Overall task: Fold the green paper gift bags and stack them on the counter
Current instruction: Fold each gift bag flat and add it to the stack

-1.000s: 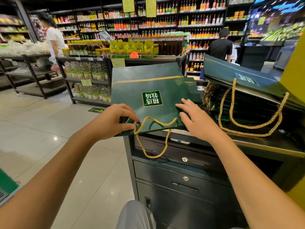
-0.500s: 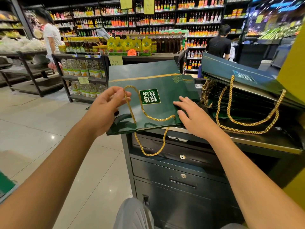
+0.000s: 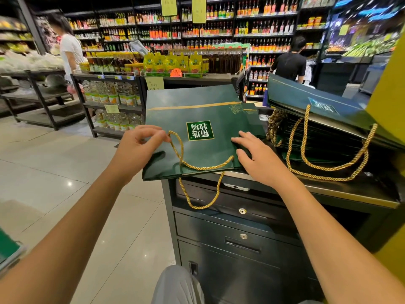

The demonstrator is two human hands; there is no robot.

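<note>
A flat dark green paper gift bag (image 3: pixel 197 115) with a gold stripe and a white-lettered label lies on the counter (image 3: pixel 341 191), its near edge overhanging the left end. My left hand (image 3: pixel 138 148) pinches its upper gold rope handle (image 3: pixel 178 150) and holds it over the bag's face. The second rope handle (image 3: pixel 201 200) hangs down in front of the drawers. My right hand (image 3: pixel 256 159) presses flat on the bag's right side. To the right lies a stack of folded green bags (image 3: pixel 324 137) with gold handles, its top bag tilted up.
Dark drawers with locks (image 3: pixel 242 236) sit under the counter. A tiled floor (image 3: pixel 54 172) lies to the left. Shelves of bottles (image 3: pixel 114 99) stand behind the counter. One person (image 3: pixel 70 51) stands at the far left, another (image 3: pixel 289 62) at the back right. A yellow pillar (image 3: pixel 388 102) rises on the right.
My left hand took the gold rope handle from the bag's near edge and lifted it up over the bag's face. My right hand stayed pressed on the bag.
</note>
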